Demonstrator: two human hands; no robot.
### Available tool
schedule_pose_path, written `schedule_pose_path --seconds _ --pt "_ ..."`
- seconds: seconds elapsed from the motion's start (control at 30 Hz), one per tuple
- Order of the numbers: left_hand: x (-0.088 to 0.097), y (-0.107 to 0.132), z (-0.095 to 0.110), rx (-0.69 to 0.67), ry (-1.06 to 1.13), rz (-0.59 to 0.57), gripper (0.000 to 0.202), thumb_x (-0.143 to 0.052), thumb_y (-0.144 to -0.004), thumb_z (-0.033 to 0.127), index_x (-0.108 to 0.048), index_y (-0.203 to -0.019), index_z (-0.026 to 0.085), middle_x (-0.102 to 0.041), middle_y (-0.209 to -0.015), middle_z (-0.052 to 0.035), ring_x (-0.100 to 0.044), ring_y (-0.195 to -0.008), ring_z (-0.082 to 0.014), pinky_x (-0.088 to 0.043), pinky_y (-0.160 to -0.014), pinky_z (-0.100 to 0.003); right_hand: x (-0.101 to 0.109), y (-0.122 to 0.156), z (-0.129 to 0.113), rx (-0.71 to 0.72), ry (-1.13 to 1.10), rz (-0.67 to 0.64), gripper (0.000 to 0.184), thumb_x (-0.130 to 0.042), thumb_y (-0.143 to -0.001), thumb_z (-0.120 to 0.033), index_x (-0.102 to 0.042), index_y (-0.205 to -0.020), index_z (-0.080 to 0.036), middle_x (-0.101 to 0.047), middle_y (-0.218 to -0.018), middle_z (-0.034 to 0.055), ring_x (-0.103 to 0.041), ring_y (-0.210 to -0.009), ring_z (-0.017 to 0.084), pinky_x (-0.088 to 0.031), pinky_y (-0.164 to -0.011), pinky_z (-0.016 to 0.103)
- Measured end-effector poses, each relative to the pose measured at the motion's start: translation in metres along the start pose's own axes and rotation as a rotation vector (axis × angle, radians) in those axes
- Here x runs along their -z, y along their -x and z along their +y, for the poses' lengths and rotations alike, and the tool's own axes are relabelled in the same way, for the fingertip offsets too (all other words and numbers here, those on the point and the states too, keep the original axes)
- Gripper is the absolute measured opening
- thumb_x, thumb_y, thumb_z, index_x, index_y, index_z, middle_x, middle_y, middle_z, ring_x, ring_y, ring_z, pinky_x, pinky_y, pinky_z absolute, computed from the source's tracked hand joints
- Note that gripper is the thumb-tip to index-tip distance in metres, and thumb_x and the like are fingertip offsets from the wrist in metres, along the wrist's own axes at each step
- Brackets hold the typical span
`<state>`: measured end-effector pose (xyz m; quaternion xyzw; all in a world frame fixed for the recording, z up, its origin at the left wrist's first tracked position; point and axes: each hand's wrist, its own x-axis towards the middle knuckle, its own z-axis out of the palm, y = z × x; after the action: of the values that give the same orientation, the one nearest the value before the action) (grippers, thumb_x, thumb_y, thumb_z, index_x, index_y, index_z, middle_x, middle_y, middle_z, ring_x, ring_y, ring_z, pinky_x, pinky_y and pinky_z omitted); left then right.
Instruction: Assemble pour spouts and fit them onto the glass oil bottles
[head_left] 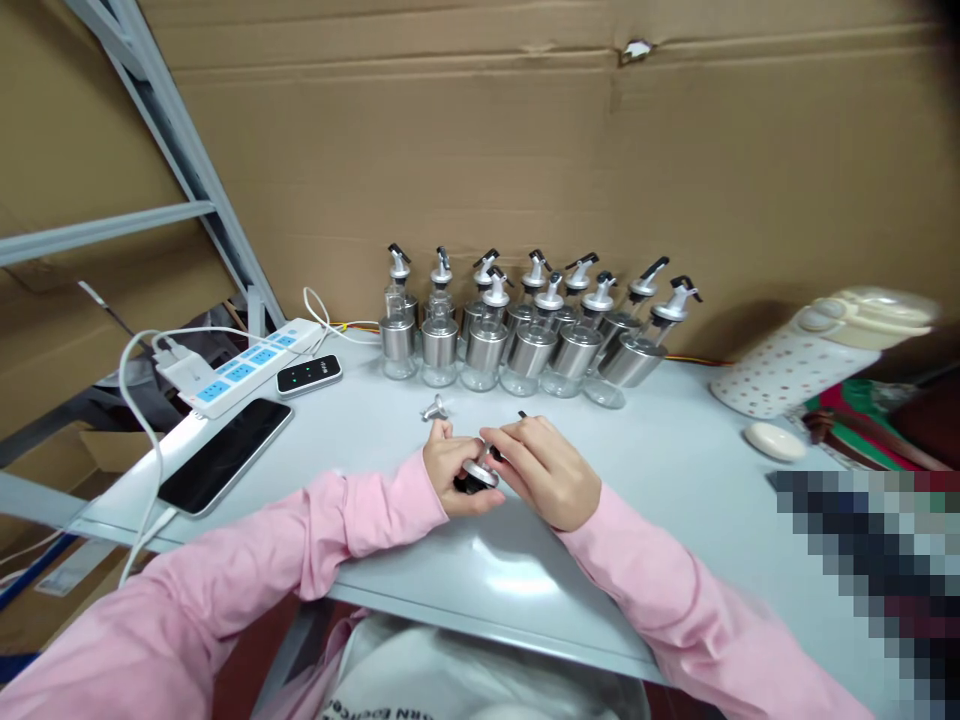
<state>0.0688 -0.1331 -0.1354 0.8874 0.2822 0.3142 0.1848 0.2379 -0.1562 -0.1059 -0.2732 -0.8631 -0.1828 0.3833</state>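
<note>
My left hand [459, 474] is closed around a silver-and-black pourer spout [481, 474], above the front part of the table. Against the upper part of that spout my right hand [549, 470] presses with its fingertips, which partly hide it. A small black piece shows at the right fingers; its shape is unclear. Just beyond my left hand lies another silver spout part [434, 408]. Behind both hands stand several glass bottles with steel sleeves [486, 355]. Most carry silver spouts with black levers, while the two front-left bottles [439, 340] look spoutless.
A power strip [251, 365] with white cables, a small black-faced device [309, 375] and a phone [226, 456] lie at left. On the right are a dotted flask [795, 355] and a white oval object [775, 441]. Cardboard [420, 150] walls the back.
</note>
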Motion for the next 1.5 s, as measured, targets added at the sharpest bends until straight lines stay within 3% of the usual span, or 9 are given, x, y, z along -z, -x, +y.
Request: schedule_pose_path --seconds 0.33,0.47,0.57,0.7,0.83,0.93,1.13,1.37,1.5 --pt "0.007 0.002 0.014 -0.085 0.106 -0.050 0.048 -0.036 -0.081 0.061 -0.043 -0.067 0.016 -0.046 -0.059 0.0023 -0.036 -0.054 -0.0111 -0.027 -0.066 -0.030 0.006 -0.007 -0.002 0.050 0.064 0.000 0.039 -0.026 -0.094 -0.035 -0.053 -0.094 -0.007 -0.056 -0.066 0.0103 -0.046 -0.060 0.019 -0.036 -0.053 0.032" --pt "0.007 0.004 0.016 -0.153 0.091 -0.053 0.037 -0.037 -0.086 0.049 -0.048 -0.075 0.016 -0.050 -0.062 0.0013 -0.043 -0.058 -0.0117 -0.028 -0.070 -0.031 0.006 -0.005 -0.008 -0.046 -0.132 0.178 0.033 -0.024 -0.094 -0.026 -0.049 -0.076 -0.015 -0.049 -0.057 0.0044 -0.042 -0.053 0.015 -0.034 -0.052 0.029" --pt "0.010 0.003 0.010 -0.121 0.060 0.073 0.028 -0.040 -0.087 0.042 -0.049 -0.081 0.016 -0.055 -0.067 -0.0001 -0.047 -0.063 -0.0131 -0.029 -0.076 -0.033 0.011 -0.005 -0.007 -0.186 -0.249 0.287 0.033 -0.023 -0.093 -0.021 -0.043 -0.067 -0.018 -0.046 -0.055 0.0017 -0.041 -0.051 0.013 -0.034 -0.053 0.028" --pt "0.015 0.001 -0.004 -0.050 0.079 0.222 0.041 -0.041 -0.082 0.056 -0.048 -0.086 0.016 -0.057 -0.075 -0.0045 -0.049 -0.071 -0.0169 -0.034 -0.075 -0.034 0.022 0.003 0.025 -0.407 0.019 0.111 0.034 -0.038 -0.090 -0.027 -0.043 -0.058 -0.019 -0.046 -0.051 0.0001 -0.042 -0.049 0.012 -0.033 -0.053 0.025" --pt "0.014 -0.001 -0.014 -0.035 0.063 0.211 0.055 -0.030 -0.080 0.067 -0.049 -0.082 0.015 -0.057 -0.073 -0.0047 -0.050 -0.070 -0.0172 -0.033 -0.077 -0.036 0.018 0.029 0.075 -0.750 0.086 -0.478 0.038 -0.038 -0.089 -0.034 -0.046 -0.055 -0.018 -0.051 -0.049 -0.0003 -0.047 -0.048 0.012 -0.034 -0.051 0.023" --pt "0.013 -0.002 -0.020 -0.025 0.074 0.198 0.056 -0.026 -0.081 0.067 -0.048 -0.078 0.015 -0.056 -0.071 -0.0052 -0.049 -0.070 -0.0175 -0.034 -0.076 -0.036 0.007 0.048 0.094 -0.756 0.109 -0.622 0.033 -0.044 -0.085 -0.029 -0.049 -0.055 -0.018 -0.058 -0.057 0.0027 -0.053 -0.055 0.014 -0.035 -0.053 0.024" --pt "0.011 -0.002 -0.025 -0.062 0.086 0.187 0.053 -0.029 -0.081 0.066 -0.047 -0.077 0.016 -0.055 -0.069 -0.0047 -0.048 -0.070 -0.0177 -0.034 -0.078 -0.037 0.001 0.055 0.095 -0.783 0.155 -0.669 0.022 -0.045 -0.083 -0.027 -0.055 -0.067 -0.017 -0.063 -0.076 0.0101 -0.057 -0.067 0.020 -0.037 -0.057 0.028" --pt "0.011 -0.002 -0.026 -0.051 0.076 0.186 0.054 -0.028 -0.081 0.067 -0.047 -0.078 0.016 -0.055 -0.068 -0.0049 -0.046 -0.069 -0.0174 -0.036 -0.076 -0.036 0.013 0.054 0.101 -0.801 0.092 -0.633 0.013 -0.049 -0.078 -0.025 -0.057 -0.073 -0.016 -0.061 -0.069 0.0069 -0.056 -0.063 0.019 -0.040 -0.058 0.028" --pt "0.011 -0.003 -0.028 -0.081 0.076 0.193 0.054 -0.028 -0.082 0.065 -0.047 -0.078 0.015 -0.056 -0.070 -0.0052 -0.047 -0.067 -0.0166 -0.034 -0.078 -0.037 0.022 0.054 0.099 -0.752 0.014 -0.618 0.018 -0.048 -0.068 -0.009 -0.059 -0.080 -0.016 -0.060 -0.068 0.0030 -0.056 -0.061 0.015 -0.042 -0.061 0.025"
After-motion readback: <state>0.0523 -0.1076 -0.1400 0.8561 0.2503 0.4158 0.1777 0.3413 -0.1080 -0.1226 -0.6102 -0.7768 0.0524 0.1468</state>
